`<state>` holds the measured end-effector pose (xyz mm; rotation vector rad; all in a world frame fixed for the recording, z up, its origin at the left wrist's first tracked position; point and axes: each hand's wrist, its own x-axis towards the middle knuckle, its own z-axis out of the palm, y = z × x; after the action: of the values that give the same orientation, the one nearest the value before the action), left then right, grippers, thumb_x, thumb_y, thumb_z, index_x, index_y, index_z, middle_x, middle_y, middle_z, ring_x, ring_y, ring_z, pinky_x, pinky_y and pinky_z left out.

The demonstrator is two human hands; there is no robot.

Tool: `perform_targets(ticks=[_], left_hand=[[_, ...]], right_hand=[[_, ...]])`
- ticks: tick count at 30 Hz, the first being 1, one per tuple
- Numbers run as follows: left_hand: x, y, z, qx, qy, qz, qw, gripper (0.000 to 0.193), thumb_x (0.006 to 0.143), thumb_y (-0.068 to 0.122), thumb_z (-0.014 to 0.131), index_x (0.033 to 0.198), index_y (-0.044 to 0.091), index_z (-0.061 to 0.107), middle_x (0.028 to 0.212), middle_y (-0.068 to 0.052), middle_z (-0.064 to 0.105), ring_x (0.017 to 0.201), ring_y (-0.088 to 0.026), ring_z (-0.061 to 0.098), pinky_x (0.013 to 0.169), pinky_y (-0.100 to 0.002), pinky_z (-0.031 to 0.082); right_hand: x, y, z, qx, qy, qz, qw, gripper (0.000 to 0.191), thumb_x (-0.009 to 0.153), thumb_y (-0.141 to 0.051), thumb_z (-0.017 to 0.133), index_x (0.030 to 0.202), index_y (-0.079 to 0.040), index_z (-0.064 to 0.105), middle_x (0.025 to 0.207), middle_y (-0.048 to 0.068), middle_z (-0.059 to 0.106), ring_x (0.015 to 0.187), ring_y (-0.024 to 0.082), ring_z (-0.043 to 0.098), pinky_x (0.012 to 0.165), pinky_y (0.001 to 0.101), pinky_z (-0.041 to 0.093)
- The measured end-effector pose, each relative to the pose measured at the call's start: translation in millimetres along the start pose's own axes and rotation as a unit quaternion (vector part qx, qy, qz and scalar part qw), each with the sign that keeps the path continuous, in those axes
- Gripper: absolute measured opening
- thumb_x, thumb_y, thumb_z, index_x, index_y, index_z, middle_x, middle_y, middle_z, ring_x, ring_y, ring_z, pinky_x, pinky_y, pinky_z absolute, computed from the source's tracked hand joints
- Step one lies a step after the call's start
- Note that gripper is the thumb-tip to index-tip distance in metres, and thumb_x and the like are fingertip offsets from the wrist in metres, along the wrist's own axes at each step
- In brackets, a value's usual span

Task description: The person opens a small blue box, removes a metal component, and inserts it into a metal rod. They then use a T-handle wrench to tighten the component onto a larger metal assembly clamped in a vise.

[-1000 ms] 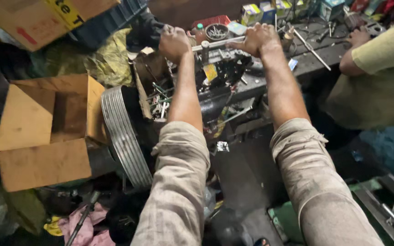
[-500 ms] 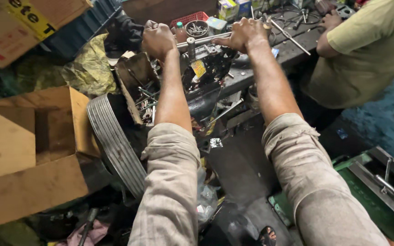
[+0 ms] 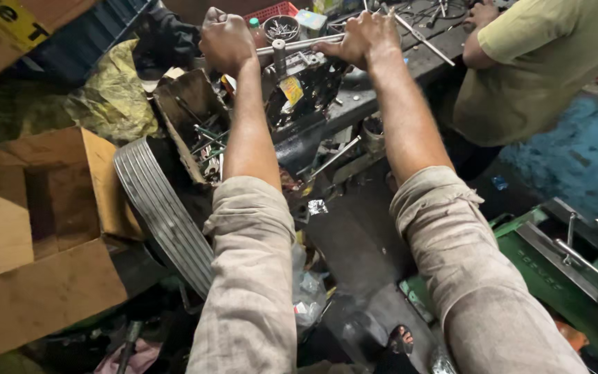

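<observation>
Both my arms reach forward over a dark, greasy engine block point(image 3: 309, 93) on a workbench. My left hand point(image 3: 226, 38) and my right hand point(image 3: 360, 36) each grip one end of a horizontal metal T-bar handle point(image 3: 299, 46), which passes through a vertical socket shaft above the block. A yellow tag point(image 3: 291, 88) hangs on the block just below the bar. My sleeves are rolled to the elbows.
A grooved pulley wheel point(image 3: 164, 215) stands at the left beside an open cardboard box point(image 3: 43, 228). Another person in a yellow-green shirt point(image 3: 520, 62) works at the right of the bench. A red basket with small parts point(image 3: 278, 21) sits behind. Green machinery point(image 3: 576, 263) lies at the lower right.
Both hands keep hold of the bar; the view has shifted, so the scene sits lower and further right in frame. The left hand appears slightly lower along the bar's turn.
</observation>
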<state>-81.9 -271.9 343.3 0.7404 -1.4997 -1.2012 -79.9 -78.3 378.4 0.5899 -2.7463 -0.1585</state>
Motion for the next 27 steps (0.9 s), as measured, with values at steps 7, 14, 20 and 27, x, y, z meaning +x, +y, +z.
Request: perform_targets(ticks=[7, 14, 20, 27], left_hand=[[-2.4, 9.2, -8.3, 0.018, 0.017, 0.051, 0.998, 0.013, 0.068, 0.011, 0.054, 0.065, 0.012, 0.067, 0.067, -0.012, 0.076, 0.059, -0.029, 0.076, 0.062, -0.048, 0.058], [3.2, 10.2, -6.7, -0.071, 0.037, 0.149, 0.986, 0.009, 0.072, 0.015, 0.063, 0.074, 0.009, 0.071, 0.073, -0.015, 0.076, 0.064, -0.029, 0.077, 0.061, -0.043, 0.060], [5.9, 7.7, -3.9, 0.058, -0.047, 0.179, 0.981, 0.009, 0.081, 0.016, 0.068, 0.079, 0.009, 0.074, 0.076, -0.018, 0.075, 0.073, -0.035, 0.076, 0.063, -0.046, 0.060], [3.1, 1.4, 2.3, 0.207, -0.170, 0.368, 0.890, 0.036, 0.101, 0.045, 0.060, 0.097, 0.014, 0.076, 0.074, -0.017, 0.074, 0.069, -0.037, 0.073, 0.061, -0.050, 0.058]], right_hand=[[-6.9, -3.8, -2.4, 0.009, 0.005, 0.006, 1.000, 0.108, 0.087, -0.099, 0.038, 0.098, 0.001, 0.077, 0.106, 0.029, 0.073, 0.104, 0.040, 0.070, 0.100, 0.0537, 0.047], [-12.7, -5.8, -5.2, 0.007, -0.024, 0.035, 0.999, 0.109, 0.084, -0.097, 0.037, 0.094, 0.004, 0.078, 0.100, 0.026, 0.073, 0.093, 0.035, 0.074, 0.085, 0.0487, 0.056], [-4.4, 7.6, -2.4, 0.041, -0.006, 0.016, 0.999, 0.102, 0.085, -0.097, 0.043, 0.097, -0.003, 0.079, 0.097, 0.026, 0.074, 0.093, 0.037, 0.073, 0.081, 0.0494, 0.056], [11.2, 40.0, 36.0, 0.055, 0.032, -0.066, 0.996, 0.090, 0.095, -0.088, 0.041, 0.098, -0.004, 0.074, 0.091, 0.025, 0.074, 0.089, 0.040, 0.073, 0.076, 0.0518, 0.056]])
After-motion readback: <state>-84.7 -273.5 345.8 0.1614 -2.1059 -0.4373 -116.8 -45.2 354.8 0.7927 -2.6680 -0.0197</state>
